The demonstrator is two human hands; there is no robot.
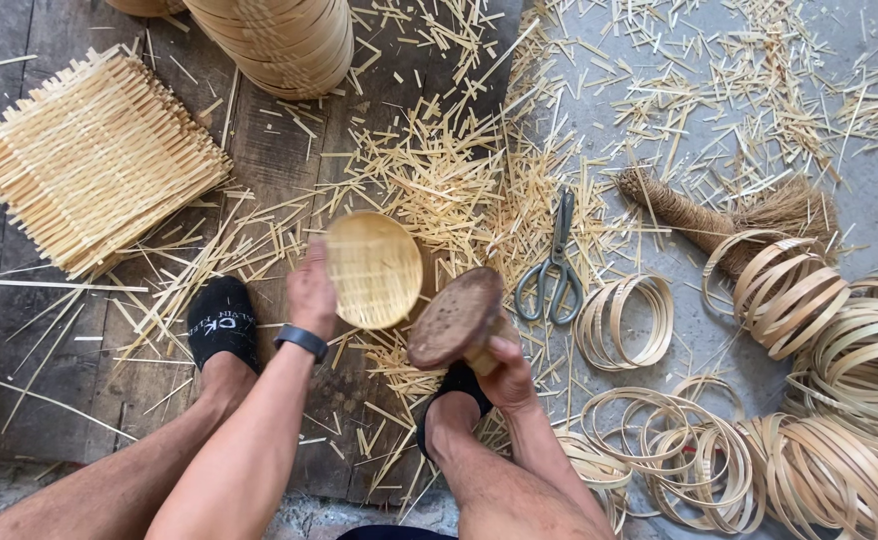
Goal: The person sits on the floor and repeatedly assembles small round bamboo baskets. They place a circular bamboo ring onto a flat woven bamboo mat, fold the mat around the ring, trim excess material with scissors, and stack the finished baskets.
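Note:
My left hand [311,292] grips the edge of a small round woven bamboo basket [374,268], holding it up above the wooden floor. My right hand [504,368] is closed around the handle of a wooden mallet whose dark round head [455,318] sits just right of the basket. A black watch [302,340] is on my left wrist. My feet in black socks [223,322] rest on the boards below the hands.
A stack of flat woven bamboo mats [94,160] lies at upper left. Stacked baskets [284,40] stand at the top. Scissors [555,270], a fibre brush [729,215] and several bamboo hoops [719,440] lie at right among scattered bamboo offcuts [439,170].

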